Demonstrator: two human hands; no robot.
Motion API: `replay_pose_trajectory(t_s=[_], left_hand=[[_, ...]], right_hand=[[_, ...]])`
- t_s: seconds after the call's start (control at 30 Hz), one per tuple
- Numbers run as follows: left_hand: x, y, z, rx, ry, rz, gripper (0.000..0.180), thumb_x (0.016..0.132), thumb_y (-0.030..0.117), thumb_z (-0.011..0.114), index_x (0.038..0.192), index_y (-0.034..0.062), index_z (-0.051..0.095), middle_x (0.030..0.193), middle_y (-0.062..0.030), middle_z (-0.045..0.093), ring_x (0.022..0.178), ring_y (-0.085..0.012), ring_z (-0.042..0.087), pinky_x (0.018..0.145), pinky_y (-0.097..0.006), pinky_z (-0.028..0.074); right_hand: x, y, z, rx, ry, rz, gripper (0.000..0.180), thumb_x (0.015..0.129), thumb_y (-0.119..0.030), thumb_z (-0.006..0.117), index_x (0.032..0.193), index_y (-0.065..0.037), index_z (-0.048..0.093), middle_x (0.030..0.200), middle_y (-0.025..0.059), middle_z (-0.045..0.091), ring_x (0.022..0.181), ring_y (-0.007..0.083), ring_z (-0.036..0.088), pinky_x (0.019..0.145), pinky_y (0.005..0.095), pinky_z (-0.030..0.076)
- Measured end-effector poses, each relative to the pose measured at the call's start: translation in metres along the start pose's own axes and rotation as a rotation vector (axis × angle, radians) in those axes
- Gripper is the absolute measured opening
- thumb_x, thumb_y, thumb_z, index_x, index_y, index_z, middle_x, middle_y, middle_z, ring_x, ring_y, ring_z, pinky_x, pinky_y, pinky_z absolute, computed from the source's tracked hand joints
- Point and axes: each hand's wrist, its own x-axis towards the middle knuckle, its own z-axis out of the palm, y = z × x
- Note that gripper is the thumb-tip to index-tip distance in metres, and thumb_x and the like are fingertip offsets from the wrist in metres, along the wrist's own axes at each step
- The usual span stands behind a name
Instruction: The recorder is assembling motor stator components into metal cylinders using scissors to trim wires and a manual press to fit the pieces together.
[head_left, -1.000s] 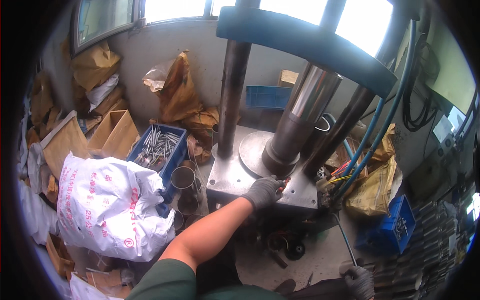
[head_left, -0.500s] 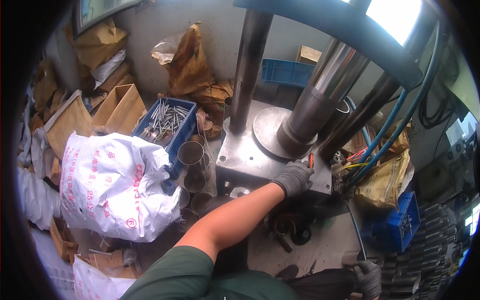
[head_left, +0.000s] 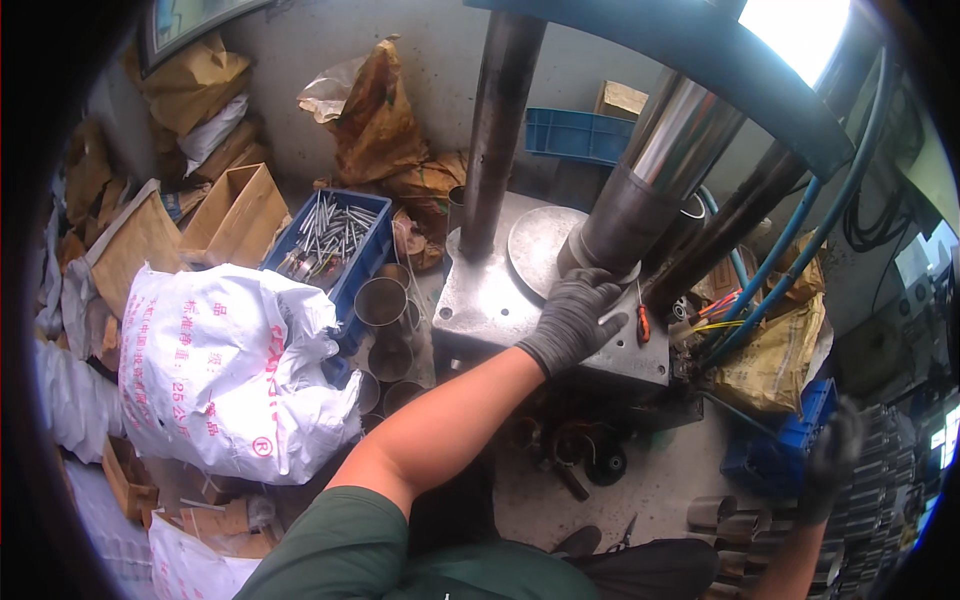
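Note:
My left hand (head_left: 580, 318), in a grey knit glove, reaches over the metal bed (head_left: 475, 292) of a press. Its fingers rest at the lower rim of the thick steel ram (head_left: 615, 225), above a round plate (head_left: 522, 250); the thumb stands apart. A screwdriver (head_left: 643, 328) with an orange handle lies on the bed just right of this hand. My right hand (head_left: 835, 450), gloved too, is out at the far right, smeared by motion, beside a blue crate (head_left: 765, 462) and rows of metal sleeves (head_left: 880, 480). A thin rod lever (head_left: 740, 412) juts from the press's right side.
Press columns (head_left: 497, 130) and blue hoses (head_left: 780, 265) stand around the bed. To the left are a white sack (head_left: 220, 370), a blue crate (head_left: 352, 305) of metal pins and several metal tubes (head_left: 382, 303). Dark round parts (head_left: 605, 462) lie on the floor.
My left hand has left the screwdriver on the bed and moved up-left to the ram's foot. My right hand has let go of the lever, which now sits higher, and moved up-right.

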Motion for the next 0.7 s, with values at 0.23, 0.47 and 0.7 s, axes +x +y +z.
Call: replay_pose_trajectory(t_s=[0.23, 0.47, 0.7], left_hand=[[-0.002, -0.020, -0.008, 0.009, 0.106, -0.157, 0.050, 0.078, 0.025, 0.079, 0.122, 0.0041, 0.066, 0.133, -0.0198, 0.057, 0.119, -0.0376, 0.058, 0.103, -0.048, 0.048], [-0.003, -0.021, 0.005, 0.011, 0.069, -0.149, 0.055, 0.082, 0.022, 0.076, 0.130, 0.0021, 0.060, 0.137, -0.0209, 0.055, 0.124, -0.0404, 0.055, 0.107, -0.047, 0.046], [-0.004, -0.020, 0.010, 0.048, 0.105, -0.113, 0.056, 0.081, 0.021, 0.076, 0.131, 0.0018, 0.060, 0.137, -0.0215, 0.055, 0.122, -0.0411, 0.056, 0.105, -0.047, 0.047]], right_hand=[[0.068, 0.015, 0.035, 0.254, -0.023, 0.175, 0.028, 0.095, -0.007, 0.061, 0.122, 0.001, 0.065, 0.122, 0.0165, 0.066, 0.123, 0.0342, 0.059, 0.114, 0.0430, 0.038], [-0.064, -0.036, -0.031, 0.523, -0.978, -0.094, 0.022, 0.080, -0.002, 0.069, 0.101, -0.002, 0.071, 0.097, 0.0180, 0.070, 0.091, 0.0361, 0.070, 0.080, 0.0426, 0.056], [-0.128, -0.068, -0.027, 0.400, -0.995, 0.344, 0.012, 0.085, -0.008, 0.068, 0.095, -0.005, 0.071, 0.097, 0.0165, 0.071, 0.092, 0.0337, 0.068, 0.083, 0.0417, 0.053]])
